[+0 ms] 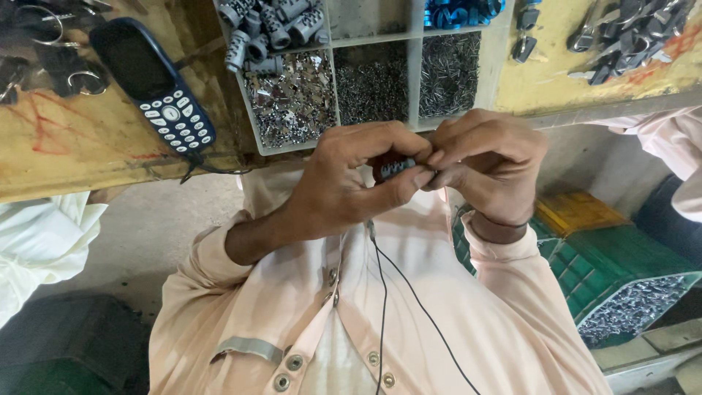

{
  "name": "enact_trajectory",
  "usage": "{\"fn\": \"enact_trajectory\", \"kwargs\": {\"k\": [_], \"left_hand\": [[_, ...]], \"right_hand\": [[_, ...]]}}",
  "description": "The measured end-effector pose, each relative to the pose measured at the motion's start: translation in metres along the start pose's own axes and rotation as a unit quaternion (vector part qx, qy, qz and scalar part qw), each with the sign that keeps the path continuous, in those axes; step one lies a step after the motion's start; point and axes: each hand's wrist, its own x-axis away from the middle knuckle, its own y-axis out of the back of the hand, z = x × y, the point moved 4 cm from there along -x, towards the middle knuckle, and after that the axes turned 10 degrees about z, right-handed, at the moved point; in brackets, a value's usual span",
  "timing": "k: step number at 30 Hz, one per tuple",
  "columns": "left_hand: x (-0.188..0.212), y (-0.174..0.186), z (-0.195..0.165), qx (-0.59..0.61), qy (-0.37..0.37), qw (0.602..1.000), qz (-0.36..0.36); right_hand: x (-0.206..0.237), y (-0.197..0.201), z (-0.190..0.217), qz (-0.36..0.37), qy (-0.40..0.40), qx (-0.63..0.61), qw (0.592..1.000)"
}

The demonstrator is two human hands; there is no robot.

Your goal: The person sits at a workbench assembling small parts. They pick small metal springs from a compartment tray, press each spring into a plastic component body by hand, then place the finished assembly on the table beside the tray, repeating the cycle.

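My left hand (351,183) and my right hand (490,164) meet just below the table edge, in front of my chest. Between their fingertips they pinch a small dark ribbed part (395,168), mostly covered by my fingers. The left thumb and fingers wrap around it from the left. Fingers of the right hand press on its right end. Whether something smaller is held against it is hidden.
A white compartment tray (414,69) on the wooden table (80,139) holds grey ribbed parts (270,29), shiny metal bits (292,102) and small pins (450,73). A blue keypad phone (157,88) lies left. A green crate (621,285) stands lower right. Another person's sleeve (669,139) is right.
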Motion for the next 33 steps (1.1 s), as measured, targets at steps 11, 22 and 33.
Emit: {"fn": "enact_trajectory", "kwargs": {"k": [11, 22, 33], "left_hand": [[0.003, -0.003, 0.012, 0.128, 0.017, 0.989, -0.07], [0.009, -0.012, 0.023, 0.097, -0.037, 0.988, -0.116], [0.004, -0.005, 0.017, 0.267, -0.027, 0.957, -0.107]], "right_hand": [[-0.001, -0.028, -0.013, -0.023, -0.046, -0.092, 0.994], [-0.004, -0.035, -0.014, -0.024, -0.054, -0.106, 0.993], [-0.009, -0.024, 0.007, -0.099, 0.034, -0.004, 0.994]]}}
